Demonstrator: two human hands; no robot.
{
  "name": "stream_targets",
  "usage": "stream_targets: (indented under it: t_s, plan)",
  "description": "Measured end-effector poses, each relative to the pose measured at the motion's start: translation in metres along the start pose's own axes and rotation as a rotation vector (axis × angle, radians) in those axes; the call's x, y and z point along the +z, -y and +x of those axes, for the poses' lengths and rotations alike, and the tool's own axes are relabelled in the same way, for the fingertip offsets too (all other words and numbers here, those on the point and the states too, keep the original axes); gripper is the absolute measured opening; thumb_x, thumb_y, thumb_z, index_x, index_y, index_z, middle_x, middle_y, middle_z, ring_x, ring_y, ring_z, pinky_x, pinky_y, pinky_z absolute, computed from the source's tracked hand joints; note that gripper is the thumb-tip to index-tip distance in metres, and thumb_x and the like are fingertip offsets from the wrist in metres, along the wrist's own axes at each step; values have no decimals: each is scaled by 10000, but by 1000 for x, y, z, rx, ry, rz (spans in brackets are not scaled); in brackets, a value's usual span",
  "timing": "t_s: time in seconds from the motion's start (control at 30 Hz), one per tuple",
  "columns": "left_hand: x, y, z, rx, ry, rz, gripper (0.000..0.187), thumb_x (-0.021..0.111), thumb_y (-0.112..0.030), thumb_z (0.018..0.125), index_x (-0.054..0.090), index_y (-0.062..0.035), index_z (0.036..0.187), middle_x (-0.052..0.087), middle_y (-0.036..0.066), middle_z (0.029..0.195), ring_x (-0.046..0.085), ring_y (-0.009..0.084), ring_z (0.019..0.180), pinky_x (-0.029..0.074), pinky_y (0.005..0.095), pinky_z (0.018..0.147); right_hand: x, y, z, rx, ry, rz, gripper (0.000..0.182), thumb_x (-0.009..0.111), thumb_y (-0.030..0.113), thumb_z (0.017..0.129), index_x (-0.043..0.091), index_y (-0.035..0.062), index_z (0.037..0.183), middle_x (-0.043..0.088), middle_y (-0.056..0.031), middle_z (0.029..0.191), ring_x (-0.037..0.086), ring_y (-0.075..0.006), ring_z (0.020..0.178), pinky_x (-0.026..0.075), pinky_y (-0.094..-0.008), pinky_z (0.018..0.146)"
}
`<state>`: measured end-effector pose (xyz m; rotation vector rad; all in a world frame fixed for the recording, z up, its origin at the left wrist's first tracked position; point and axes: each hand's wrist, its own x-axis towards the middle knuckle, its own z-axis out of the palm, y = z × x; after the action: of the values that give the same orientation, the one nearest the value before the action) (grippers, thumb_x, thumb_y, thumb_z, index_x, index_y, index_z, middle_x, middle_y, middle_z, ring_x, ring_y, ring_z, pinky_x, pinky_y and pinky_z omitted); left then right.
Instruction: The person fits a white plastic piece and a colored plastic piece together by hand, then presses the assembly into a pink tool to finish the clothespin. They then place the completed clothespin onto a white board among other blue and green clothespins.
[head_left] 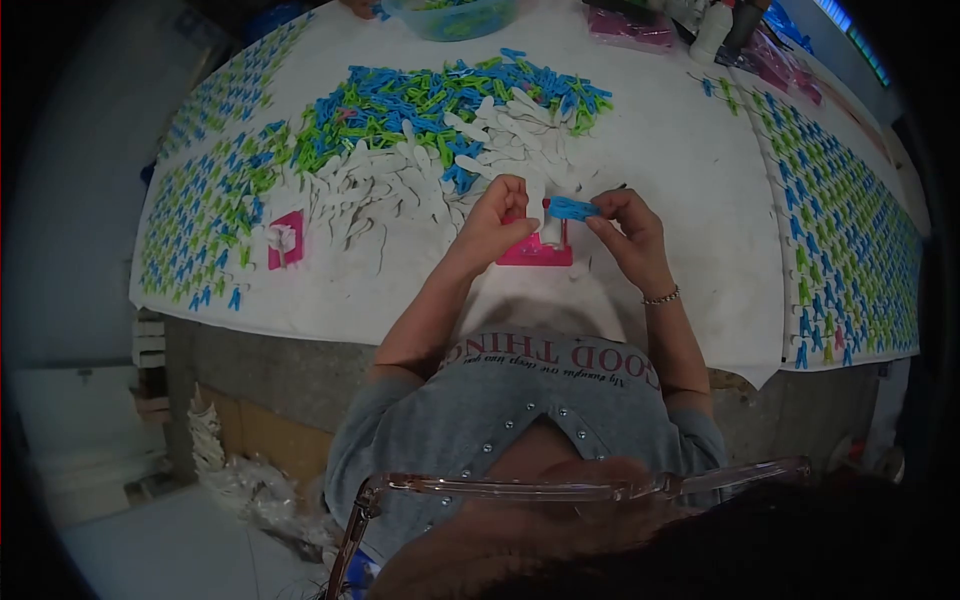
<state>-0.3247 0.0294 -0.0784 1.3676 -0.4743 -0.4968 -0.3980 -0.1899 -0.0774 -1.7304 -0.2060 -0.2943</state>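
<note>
Between the thumb and fingers of my right hand (632,238) is a blue clothespin (574,208), held level over a small pink stand (535,255). My left hand (495,228) is closed at the stand's left side, its fingers around the edge of a white strip (535,187) that rises above the stand. The stand has a white part in its middle and lies flat on the table. Just beyond my hands is a spread of white paddle-shaped strips (515,135). Behind them lies a large heap of blue and green clothespins (400,100).
Rows of clothespins cover the left side (200,220) and a right-hand panel (840,220) of the white table (690,130). A second pink stand (285,240) sits at left. At the back are a clear blue bowl (450,22) and a white bottle (712,32).
</note>
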Motion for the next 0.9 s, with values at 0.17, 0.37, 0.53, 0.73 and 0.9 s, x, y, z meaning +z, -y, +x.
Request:
stream_targets:
  t_s: [0.17, 0.37, 0.53, 0.73, 0.9]
  plan:
    - [1, 0, -1, 42, 13, 79, 368, 627, 31, 747, 437, -86, 1039, 424, -43, 847, 407, 32, 755, 351, 180, 691, 5, -2, 3, 24, 43, 17, 232, 685, 36, 828, 548, 20, 1014, 579, -6, 939, 535, -82, 860, 447, -242, 805]
    - [0, 9, 2, 35, 25, 92, 370, 643, -3, 746, 447, -74, 1053, 422, -36, 822, 391, 49, 747, 353, 199, 687, 6, -6, 4, 14, 61, -12, 244, 692, 46, 825, 541, 24, 1015, 587, -7, 936, 538, -86, 849, 449, -246, 800]
    - [2, 15, 7, 92, -27, 119, 475, 684, -47, 757, 452, -63, 1171, 517, 10, 953, 471, 96, 837, 403, 241, 756, 0, -15, 18, -1, -67, -41, 170, 682, 139, 851, 589, 26, 936, 584, -9, 857, 520, -78, 780, 444, -237, 741]
    - [-49, 37, -12, 255, -384, 705, 419, 727, -130, 770, 541, -14, 1127, 545, 102, 1081, 529, 188, 954, 427, 310, 845, -134, -71, 68, 400, -578, 35, 263, 528, 264, 934, 630, 23, 919, 585, -34, 737, 538, -91, 617, 486, -253, 564]
    - [-87, 74, -60, 230, -662, 961, 329, 698, -129, 801, 551, 3, 1063, 521, 81, 957, 510, 173, 845, 432, 295, 760, -237, -148, 95, 551, -832, 197, 241, 482, 205, 922, 609, 3, 889, 598, -75, 712, 554, -152, 511, 522, -307, 474]
